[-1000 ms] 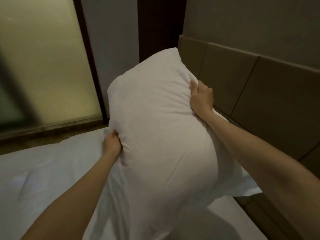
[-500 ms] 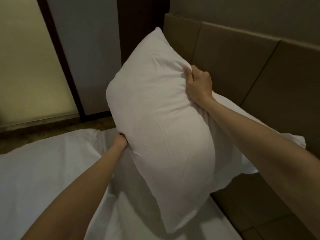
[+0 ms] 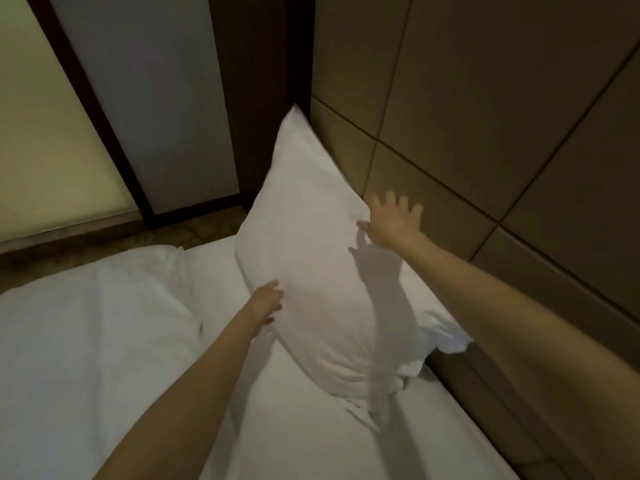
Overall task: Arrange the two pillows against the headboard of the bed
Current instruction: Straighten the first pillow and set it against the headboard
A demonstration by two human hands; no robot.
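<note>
A white pillow (image 3: 311,244) stands on edge on the bed, tilted back against the brown padded headboard (image 3: 485,140). My right hand (image 3: 393,220) hovers at its upper right edge with fingers spread, only the thumb near the fabric. My left hand (image 3: 268,303) rests at the pillow's lower left edge, fingers loosely curled against the fabric, holding nothing. White fabric (image 3: 440,327) shows behind the pillow along the headboard; I cannot tell whether it is a second pillow.
A white duvet (image 3: 86,334) is bunched on the left of the mattress. A dark door frame (image 3: 263,98) and a frosted glass panel (image 3: 45,133) stand beyond the bed's far side, with a strip of floor (image 3: 104,244) between.
The pillow has gone from held in the air to standing on the bed against the headboard. Both hands have let go of it, and the right hand's fingers have spread.
</note>
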